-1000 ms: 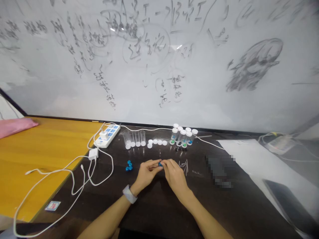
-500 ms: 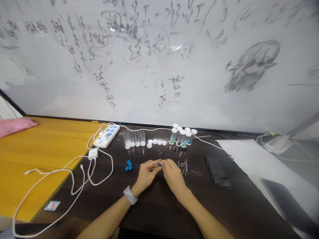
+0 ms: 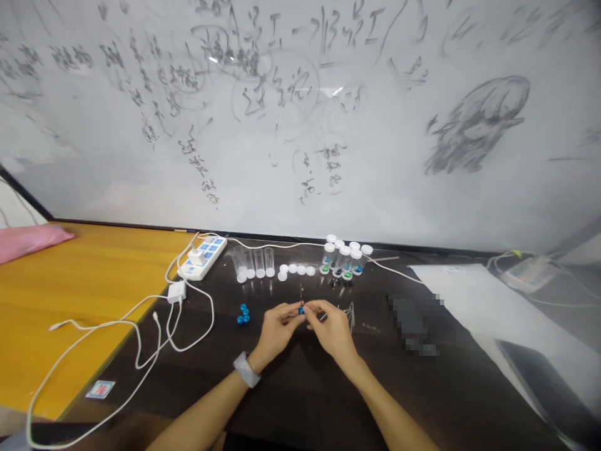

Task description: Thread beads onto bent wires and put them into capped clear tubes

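My left hand (image 3: 276,332) pinches a small shiny blue round part (image 3: 301,310) between thumb and fingertips. A thin dark pin-like piece (image 3: 302,293) points up from that part. My right hand (image 3: 332,329) has thumb and forefinger closed at the part's right side, touching it; its other fingers are curled. A short silvery streak shows near the right fingers, too small to name. Several like blue parts (image 3: 243,315) lie left of my left hand. Thin silvery bent rods, like hex keys (image 3: 351,316), lie just beyond my right hand, partly hidden by it.
Open clear tubes (image 3: 260,262), white caps (image 3: 301,270) and capped tubes (image 3: 345,258) with coloured parts stand at the back. Small black pieces (image 3: 342,283) lie before them. A power strip (image 3: 203,258) with white cables is left; a phone (image 3: 539,376) and white sheet (image 3: 451,282) right.
My right hand's fingers have shifted and bent at the blue part, leaving more of it visible. The left hand keeps its pinch almost unmoved.
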Demonstrator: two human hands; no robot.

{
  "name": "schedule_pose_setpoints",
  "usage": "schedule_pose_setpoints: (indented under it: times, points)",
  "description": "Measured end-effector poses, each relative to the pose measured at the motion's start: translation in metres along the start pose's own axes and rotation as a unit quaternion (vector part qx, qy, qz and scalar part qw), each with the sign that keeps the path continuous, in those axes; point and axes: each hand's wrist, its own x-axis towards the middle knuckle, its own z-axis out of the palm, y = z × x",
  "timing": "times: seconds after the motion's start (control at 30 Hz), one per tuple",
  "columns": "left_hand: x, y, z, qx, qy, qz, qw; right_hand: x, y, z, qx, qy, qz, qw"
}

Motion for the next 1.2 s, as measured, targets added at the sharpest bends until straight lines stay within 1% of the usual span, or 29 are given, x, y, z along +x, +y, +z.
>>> schedule_pose_setpoints:
  times: [0.1,0.17,0.23,0.37,0.43,0.5,0.53,0.63,0.7,0.73,0.77,0.8,0.83,0.87,0.9,0.93,0.97,1.0,1.03,1.13,1.2]
  points:
    - [0.000,0.001,0.001,0.009,0.008,0.009,1.000,-0.002,-0.002,0.000,-0.099,-0.003,-0.084,0.992]
    - [0.000,0.000,0.001,0.019,0.012,0.018,1.000,-0.003,-0.003,0.001,-0.169,-0.006,-0.135,0.976]
    - [0.000,-0.001,0.002,0.020,0.012,0.025,0.999,-0.004,-0.004,0.001,-0.237,-0.012,-0.170,0.957]
    - [0.000,-0.004,0.002,0.005,0.008,0.023,1.000,-0.004,-0.002,0.004,-0.344,-0.033,-0.200,0.917]
    - [0.000,-0.003,0.001,-0.004,0.007,0.012,1.000,-0.005,0.001,0.006,-0.369,-0.035,-0.198,0.907]
    - [0.002,-0.002,0.001,-0.033,0.002,-0.014,0.999,-0.006,0.002,0.009,-0.369,-0.030,-0.192,0.909]
    - [0.002,-0.002,0.001,-0.056,-0.001,-0.032,0.998,-0.006,0.002,0.010,-0.357,-0.027,-0.189,0.914]
    - [0.003,0.001,0.001,-0.154,-0.009,-0.092,0.984,0.000,0.002,0.004,-0.267,-0.008,-0.165,0.949]
    - [0.004,0.003,-0.001,-0.218,-0.014,-0.122,0.968,0.008,0.007,-0.008,-0.200,0.035,-0.125,0.971]
    - [0.004,0.004,-0.002,-0.243,-0.018,-0.134,0.960,0.012,0.011,-0.017,-0.182,0.067,-0.098,0.976]
    - [0.004,0.005,-0.003,-0.263,-0.022,-0.145,0.954,0.017,0.017,-0.026,-0.176,0.085,-0.074,0.978]
    - [0.005,0.007,-0.004,-0.276,-0.026,-0.155,0.948,0.020,0.024,-0.037,-0.180,0.090,-0.053,0.978]
    - [0.005,0.008,-0.005,-0.286,-0.030,-0.164,0.944,0.023,0.031,-0.046,-0.187,0.069,-0.029,0.979]
    - [0.005,0.009,-0.006,-0.293,-0.034,-0.171,0.940,0.024,0.037,-0.055,-0.186,0.025,-0.011,0.982]
    - [0.006,0.011,-0.007,-0.297,-0.039,-0.176,0.938,0.025,0.043,-0.061,-0.175,-0.034,-0.004,0.984]
    - [0.006,0.012,-0.008,-0.298,-0.044,-0.180,0.936,0.024,0.048,-0.066,-0.169,-0.095,-0.013,0.981]
    - [0.006,0.013,-0.008,-0.298,-0.050,-0.184,0.936,0.022,0.051,-0.068,-0.167,-0.142,-0.027,0.975]
    - [0.006,0.013,-0.008,-0.296,-0.056,-0.187,0.935,0.021,0.053,-0.069,-0.170,-0.174,-0.044,0.969]
    - [0.006,0.014,-0.008,-0.293,-0.063,-0.189,0.935,0.019,0.054,-0.067,-0.181,-0.192,-0.064,0.962]
    - [0.006,0.013,-0.009,-0.288,-0.080,-0.192,0.935,0.019,0.052,-0.057,-0.237,-0.208,-0.114,0.942]
    - [0.006,0.012,-0.009,-0.287,-0.087,-0.191,0.935,0.022,0.050,-0.049,-0.282,-0.224,-0.139,0.923]
